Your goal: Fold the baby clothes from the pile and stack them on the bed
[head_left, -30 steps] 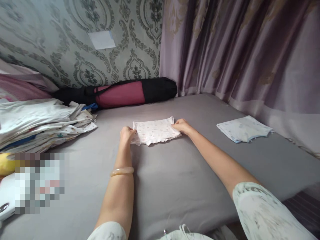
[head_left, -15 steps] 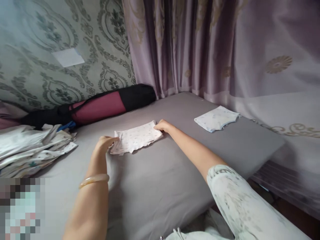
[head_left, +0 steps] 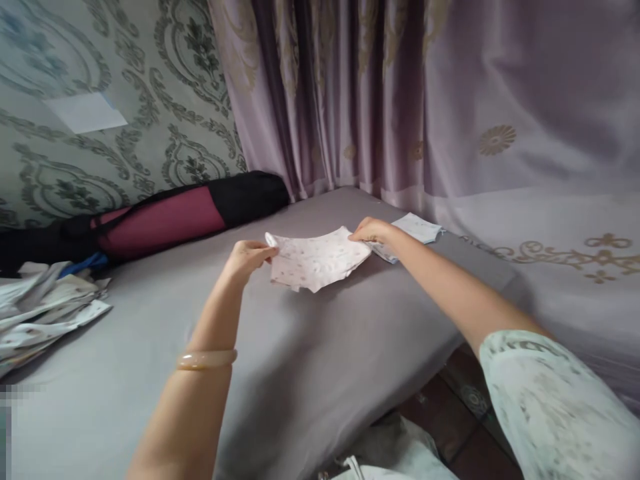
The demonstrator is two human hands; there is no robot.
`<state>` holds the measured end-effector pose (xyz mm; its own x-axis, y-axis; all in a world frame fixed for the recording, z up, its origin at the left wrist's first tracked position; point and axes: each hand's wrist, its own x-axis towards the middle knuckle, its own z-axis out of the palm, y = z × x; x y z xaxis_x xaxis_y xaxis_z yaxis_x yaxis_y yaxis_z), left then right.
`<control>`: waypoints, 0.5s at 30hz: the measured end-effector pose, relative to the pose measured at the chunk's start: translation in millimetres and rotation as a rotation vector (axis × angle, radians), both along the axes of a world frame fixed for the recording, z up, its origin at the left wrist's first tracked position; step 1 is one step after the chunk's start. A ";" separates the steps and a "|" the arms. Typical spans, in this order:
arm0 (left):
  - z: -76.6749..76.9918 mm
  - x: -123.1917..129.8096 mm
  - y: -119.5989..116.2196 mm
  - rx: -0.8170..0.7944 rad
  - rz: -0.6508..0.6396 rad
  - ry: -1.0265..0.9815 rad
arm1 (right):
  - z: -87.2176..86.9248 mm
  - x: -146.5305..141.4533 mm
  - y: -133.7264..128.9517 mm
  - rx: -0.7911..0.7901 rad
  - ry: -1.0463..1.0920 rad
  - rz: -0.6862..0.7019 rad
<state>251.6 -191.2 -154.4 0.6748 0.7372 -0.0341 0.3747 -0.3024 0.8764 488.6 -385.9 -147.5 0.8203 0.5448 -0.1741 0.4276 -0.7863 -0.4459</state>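
A small pale pink patterned cloth (head_left: 320, 260) hangs between my two hands, a little above the grey bed sheet (head_left: 310, 353). My left hand (head_left: 255, 255) pinches its upper left corner. At the upper right edge, my right hand (head_left: 367, 231) has the cloth gripped between thumb and fingers. Beyond my right hand lies a folded white cloth with blue edging (head_left: 419, 228), partly hidden by that hand and forearm.
Rumpled light clothes (head_left: 45, 313) are heaped at the left, with something blue (head_left: 85, 264) behind them. A long black and maroon bag (head_left: 165, 220) lies along the wall. Purple curtains (head_left: 330, 100) hang behind the bed.
Both hands have lifted the pink cloth off the sheet and carried it right, toward the white cloth. The view has turned to the right.
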 end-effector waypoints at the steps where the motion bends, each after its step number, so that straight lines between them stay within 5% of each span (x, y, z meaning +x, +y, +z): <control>1: -1.6 13.0 -12.5 -0.030 -0.012 -0.021 | 5.9 10.6 -11.0 -0.042 -0.040 -0.027; 8: -17.2 86.0 -89.0 -0.155 -0.062 -0.195 | 37.6 74.9 -77.2 -0.209 -0.144 -0.194; 11: -27.2 109.6 -108.7 -0.183 -0.083 -0.246 | 42.3 94.8 -95.6 -0.151 -0.157 -0.305; 15: -34.8 138.3 -130.9 -0.194 -0.094 -0.256 | 41.8 106.4 -103.5 0.123 0.027 -0.516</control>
<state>389.9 -322.1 -189.3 0.7447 0.6673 0.0113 0.1134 -0.1432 0.9832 595.1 -489.5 -105.7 0.9831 0.0896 -0.1594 -0.0139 -0.8327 -0.5535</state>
